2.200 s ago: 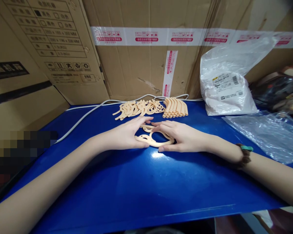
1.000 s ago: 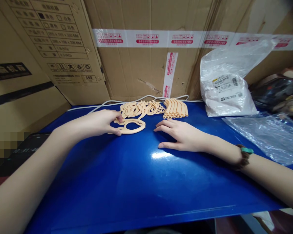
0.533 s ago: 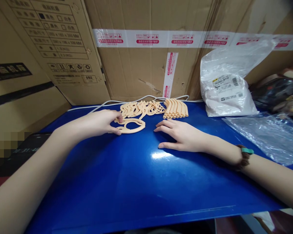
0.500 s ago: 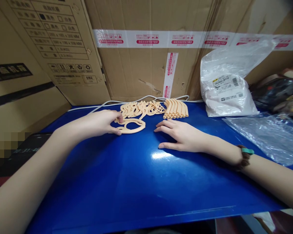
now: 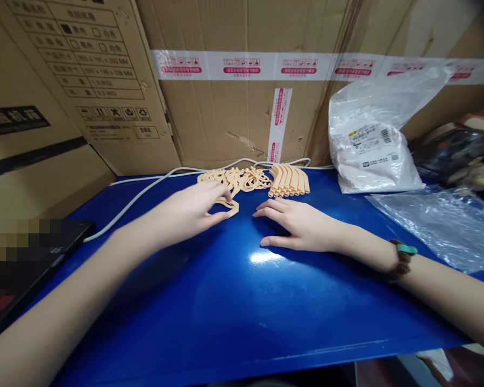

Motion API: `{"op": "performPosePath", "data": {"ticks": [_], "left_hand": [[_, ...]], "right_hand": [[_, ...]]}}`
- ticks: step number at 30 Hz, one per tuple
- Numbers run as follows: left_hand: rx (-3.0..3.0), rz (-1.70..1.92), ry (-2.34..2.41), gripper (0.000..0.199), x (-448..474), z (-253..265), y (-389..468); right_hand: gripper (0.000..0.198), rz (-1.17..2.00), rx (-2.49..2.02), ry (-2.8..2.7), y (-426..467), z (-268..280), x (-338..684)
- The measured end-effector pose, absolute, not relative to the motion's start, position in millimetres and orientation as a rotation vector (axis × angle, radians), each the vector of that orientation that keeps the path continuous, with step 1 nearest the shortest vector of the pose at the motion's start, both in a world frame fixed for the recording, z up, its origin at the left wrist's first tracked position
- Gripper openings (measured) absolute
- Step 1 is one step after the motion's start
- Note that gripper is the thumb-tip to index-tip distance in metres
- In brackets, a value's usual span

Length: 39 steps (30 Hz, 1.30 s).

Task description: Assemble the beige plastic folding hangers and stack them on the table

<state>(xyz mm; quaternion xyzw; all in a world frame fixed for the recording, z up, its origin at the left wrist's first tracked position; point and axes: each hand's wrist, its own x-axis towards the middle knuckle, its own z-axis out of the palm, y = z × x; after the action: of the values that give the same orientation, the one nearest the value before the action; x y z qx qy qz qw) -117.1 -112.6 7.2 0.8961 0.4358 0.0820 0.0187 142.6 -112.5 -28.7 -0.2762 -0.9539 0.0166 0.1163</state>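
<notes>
Big brown boxes (image 5: pixel 242 118) stand up like walls at the back. In front of them is my shiny blue desk (image 5: pixel 226 312). A puffy white bag (image 5: pixel 373 148) sits at the back on the right, with a flat clear plastic sheet (image 5: pixel 447 228) in front of it. A messy heap of tan pieces (image 5: pixel 248 181) lies at the back, and just right of it is a neat row of bent tan pieces (image 5: pixel 289 180).

Closer to me is one tan piece (image 5: pixel 235 209), lying on the desk between my two hands. My left hand (image 5: pixel 189 207) is the nearer one: it covers most of the piece, and only the right end pokes out past my thumb. So I can't tell which way its long side runs. My right hand (image 5: pixel 296 223) is near that end, to the right of it, with a strip of blue in between.

My left arm reaches forward and to the right, palm down, fingers on the far side and thumb on the near side. I can't tell if those fingers pinch the piece or just hang around it. My right fingers hold nothing; they are a bit bent, with the thumb spread away.
</notes>
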Motion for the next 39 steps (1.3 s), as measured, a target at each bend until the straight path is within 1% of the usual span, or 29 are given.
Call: {"op": "performPosePath", "data": {"ticks": [3,4,7,9,15,19,23,26,31,39], "left_hand": [[2.892,0.37,1.221,0.032,-93,-9,-126],[2.906,0.359,1.187,0.034,-87,-15,-129],[2.909,0.351,1.094,0.036,-76,-28,-133],[2.918,0.357,1.035,0.035,-75,-32,-133],[2.943,0.335,1.008,0.036,-75,-31,-132],[2.939,0.333,1.016,0.036,-75,-30,-134],[2.947,0.337,1.028,0.036,-75,-32,-134],[2.954,0.356,1.03,0.036,-75,-33,-133],[2.984,0.383,1.01,0.035,-75,-36,-132],[3.005,0.41,1.002,0.035,-77,-38,-131]], "right_hand": [[0.056,0.085,-0.808,-2.785,-112,-26,144],[0.05,0.091,-0.817,-2.78,-112,-25,144],[0.027,0.047,-0.893,-2.714,-109,-17,148],[0.02,-0.026,-0.992,-2.601,-104,-12,152],[0.024,-0.214,-1.319,-2.259,-81,-2,173],[0.025,-0.375,-1.299,-2.27,-71,-6,181],[0.022,-0.352,-1.188,-2.353,-66,-13,177],[0.025,-0.342,-1.165,-2.42,-60,-14,166],[0.029,-0.521,-1.336,-2.544,-39,-6,142],[0.029,-0.459,-1.475,-2.543,-1,-1,121]]}}
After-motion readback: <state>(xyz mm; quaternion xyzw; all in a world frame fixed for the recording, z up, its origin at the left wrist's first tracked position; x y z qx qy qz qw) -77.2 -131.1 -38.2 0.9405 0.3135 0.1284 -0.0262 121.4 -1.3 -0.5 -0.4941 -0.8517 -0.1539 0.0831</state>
